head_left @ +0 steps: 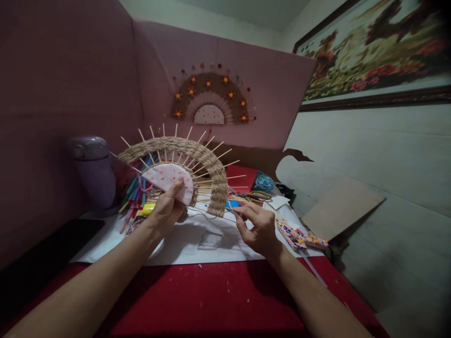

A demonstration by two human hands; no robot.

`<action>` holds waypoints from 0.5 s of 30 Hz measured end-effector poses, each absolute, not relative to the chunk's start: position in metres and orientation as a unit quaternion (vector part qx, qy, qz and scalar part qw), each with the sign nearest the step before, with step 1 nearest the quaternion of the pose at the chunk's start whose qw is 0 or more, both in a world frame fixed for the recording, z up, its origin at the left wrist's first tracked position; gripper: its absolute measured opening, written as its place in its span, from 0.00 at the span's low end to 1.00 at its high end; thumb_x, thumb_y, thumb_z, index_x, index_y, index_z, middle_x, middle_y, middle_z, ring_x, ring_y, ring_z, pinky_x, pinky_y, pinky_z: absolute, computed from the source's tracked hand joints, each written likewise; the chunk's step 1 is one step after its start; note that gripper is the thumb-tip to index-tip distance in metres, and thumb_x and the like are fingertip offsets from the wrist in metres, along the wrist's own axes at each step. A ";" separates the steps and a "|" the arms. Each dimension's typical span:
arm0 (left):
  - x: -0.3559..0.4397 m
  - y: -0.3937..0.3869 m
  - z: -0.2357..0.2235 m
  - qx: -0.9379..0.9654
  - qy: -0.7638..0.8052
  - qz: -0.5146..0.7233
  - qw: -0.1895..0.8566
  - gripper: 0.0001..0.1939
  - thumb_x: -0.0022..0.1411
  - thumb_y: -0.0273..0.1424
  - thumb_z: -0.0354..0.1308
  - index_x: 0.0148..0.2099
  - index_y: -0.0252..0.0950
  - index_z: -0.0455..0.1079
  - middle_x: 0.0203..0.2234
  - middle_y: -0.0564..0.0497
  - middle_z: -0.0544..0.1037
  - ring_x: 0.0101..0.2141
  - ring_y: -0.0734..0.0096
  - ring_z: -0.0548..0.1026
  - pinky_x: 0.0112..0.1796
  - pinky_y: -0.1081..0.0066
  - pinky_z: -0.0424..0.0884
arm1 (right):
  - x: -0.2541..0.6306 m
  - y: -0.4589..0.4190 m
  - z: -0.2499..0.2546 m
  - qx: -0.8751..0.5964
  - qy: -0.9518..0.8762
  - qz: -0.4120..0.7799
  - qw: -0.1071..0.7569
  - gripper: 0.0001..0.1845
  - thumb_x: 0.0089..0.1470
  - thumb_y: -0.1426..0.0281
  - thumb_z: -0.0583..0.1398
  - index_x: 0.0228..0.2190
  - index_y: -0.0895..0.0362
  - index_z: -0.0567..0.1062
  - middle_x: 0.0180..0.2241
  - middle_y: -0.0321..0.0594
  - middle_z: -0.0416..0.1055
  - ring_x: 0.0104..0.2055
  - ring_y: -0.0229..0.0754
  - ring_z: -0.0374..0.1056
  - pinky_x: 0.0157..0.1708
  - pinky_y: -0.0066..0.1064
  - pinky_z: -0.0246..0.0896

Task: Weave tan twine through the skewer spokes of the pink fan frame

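A half-round fan frame is held up in front of me, its woven twine band [176,143] crossed by thin wooden sticks that spread outward. My left hand [168,204] grips the fan by its white half-circle base with pink dots [167,176], thumb on the front and fingers behind. My right hand [259,225] is beside the band's lower right end, thumb and forefinger pinched together by the stick ends there. Whatever thin thing lies between those fingertips is too small to make out.
A finished-looking fan with red flowers [208,84] is pinned on the pink board [275,94]. A purple bottle [93,173] stands left. Coloured pipe cleaners [132,195], scissors [260,195], blue yarn [263,182] and a floral-patterned item [299,234] lie on white paper [176,249] over red cloth [211,300].
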State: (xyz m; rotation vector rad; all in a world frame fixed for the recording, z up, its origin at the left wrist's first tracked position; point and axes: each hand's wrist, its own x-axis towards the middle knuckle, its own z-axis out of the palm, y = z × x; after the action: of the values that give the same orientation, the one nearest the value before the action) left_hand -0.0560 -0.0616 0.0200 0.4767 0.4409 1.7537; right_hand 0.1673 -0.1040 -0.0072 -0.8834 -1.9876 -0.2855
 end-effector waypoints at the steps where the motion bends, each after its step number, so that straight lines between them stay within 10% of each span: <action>1: -0.055 -0.059 0.019 0.211 0.189 0.752 0.596 0.07 0.52 0.18 0.59 0.34 0.31 0.70 0.26 0.51 0.78 0.25 0.77 0.75 0.28 0.79 0.74 | 0.167 -0.104 -0.007 -0.359 -0.807 -0.119 0.454 0.08 0.51 0.73 0.56 0.33 0.57 0.75 0.24 0.39 0.68 0.27 0.38 0.63 0.30 0.29 0.56; 15: -0.039 -0.016 0.056 0.214 0.181 0.721 0.633 0.08 0.52 0.16 0.57 0.34 0.32 0.70 0.25 0.51 0.78 0.24 0.76 0.75 0.27 0.78 0.73 | 0.170 -0.096 0.002 -0.423 -0.679 0.013 0.601 0.07 0.52 0.69 0.56 0.30 0.57 0.74 0.28 0.40 0.71 0.29 0.38 0.63 0.30 0.30 0.57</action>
State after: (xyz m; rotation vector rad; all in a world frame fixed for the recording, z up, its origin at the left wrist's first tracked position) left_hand -0.0387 -0.0164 0.0563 0.4902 0.4140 1.6495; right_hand 0.1699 -0.0962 0.0022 -0.9800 -1.5727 0.0296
